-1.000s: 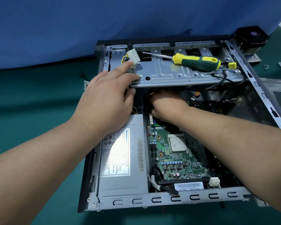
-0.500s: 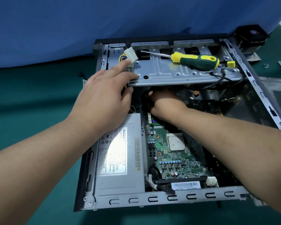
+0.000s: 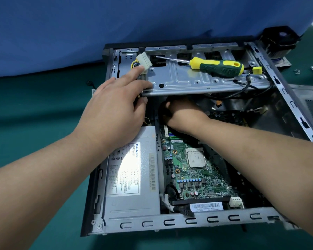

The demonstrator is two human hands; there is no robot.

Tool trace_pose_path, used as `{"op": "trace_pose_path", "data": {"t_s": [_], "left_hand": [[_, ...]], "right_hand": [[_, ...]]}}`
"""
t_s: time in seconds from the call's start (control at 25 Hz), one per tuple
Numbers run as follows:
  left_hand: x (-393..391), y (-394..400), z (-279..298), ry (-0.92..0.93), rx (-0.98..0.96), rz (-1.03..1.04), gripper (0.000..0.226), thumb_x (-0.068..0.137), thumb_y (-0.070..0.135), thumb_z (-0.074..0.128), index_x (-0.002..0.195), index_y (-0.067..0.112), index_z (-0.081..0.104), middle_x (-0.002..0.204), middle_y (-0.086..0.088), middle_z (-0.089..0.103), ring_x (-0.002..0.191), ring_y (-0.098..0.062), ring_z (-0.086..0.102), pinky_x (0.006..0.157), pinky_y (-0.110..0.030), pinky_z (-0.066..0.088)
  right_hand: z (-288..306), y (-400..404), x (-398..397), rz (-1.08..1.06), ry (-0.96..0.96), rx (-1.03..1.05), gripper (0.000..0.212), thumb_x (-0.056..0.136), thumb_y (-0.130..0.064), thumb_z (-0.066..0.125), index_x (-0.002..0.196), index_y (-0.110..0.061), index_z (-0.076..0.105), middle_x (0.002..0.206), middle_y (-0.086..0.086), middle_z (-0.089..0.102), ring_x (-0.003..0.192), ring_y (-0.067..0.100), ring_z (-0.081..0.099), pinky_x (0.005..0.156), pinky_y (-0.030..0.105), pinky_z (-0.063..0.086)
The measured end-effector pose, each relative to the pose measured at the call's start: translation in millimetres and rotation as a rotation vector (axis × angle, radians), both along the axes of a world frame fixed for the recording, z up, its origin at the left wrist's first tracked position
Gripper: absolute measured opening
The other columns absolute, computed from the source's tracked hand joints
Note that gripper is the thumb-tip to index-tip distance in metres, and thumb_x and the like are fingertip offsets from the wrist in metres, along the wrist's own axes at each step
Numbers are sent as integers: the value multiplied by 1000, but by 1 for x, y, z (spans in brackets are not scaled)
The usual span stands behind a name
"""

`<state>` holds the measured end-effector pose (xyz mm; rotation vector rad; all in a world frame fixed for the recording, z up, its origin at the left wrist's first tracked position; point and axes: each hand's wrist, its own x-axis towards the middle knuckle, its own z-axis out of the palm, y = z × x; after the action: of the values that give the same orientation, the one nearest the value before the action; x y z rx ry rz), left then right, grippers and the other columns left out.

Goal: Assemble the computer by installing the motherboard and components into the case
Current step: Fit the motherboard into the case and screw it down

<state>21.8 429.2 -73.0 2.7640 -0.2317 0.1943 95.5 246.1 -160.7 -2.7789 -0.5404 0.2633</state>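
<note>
Green matting covers the surface where our case (image 3: pixel 170 222) lies open, motherboard (image 3: pixel 193 175) seated beside the power supply (image 3: pixel 132 177). We should seat the cable squarely, judging by feel beneath the drive cage (image 3: pixel 197 82). Our left hand (image 3: pixel 116 109) rests on the cage's left corner, fingers straight, near the white connector (image 3: pixel 145 60). Our right hand (image 3: pixel 181 112) reaches under; whether it grips anything, we cannot tell.

Bare metal case (image 3: pixel 188 221), matt green cloth (image 3: pixel 34 109)
</note>
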Motion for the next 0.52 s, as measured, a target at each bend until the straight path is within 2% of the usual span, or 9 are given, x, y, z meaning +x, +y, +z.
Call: {"op": "trace_pose_path", "data": {"t_s": [0.2,0.52], "left_hand": [[1,0,0,-4,-3,-5,39,100,29,53,139,34,59,163,16,34,141,-14,41,124,-40,23],[-2,0,0,-12,-12,1,39,101,29,53,138,35,59,163,17,35,141,-13,40,125,-39,24]], "right_hand": [[-1,4,-1,-31,-11,15,16,92,-29,65,103,-17,70,116,13,67,107,32,63,78,27,37],[0,0,4,-16,66,76,25,93,-33,66,113,-21,72,120,11,68,109,30,62,84,27,44]]}}
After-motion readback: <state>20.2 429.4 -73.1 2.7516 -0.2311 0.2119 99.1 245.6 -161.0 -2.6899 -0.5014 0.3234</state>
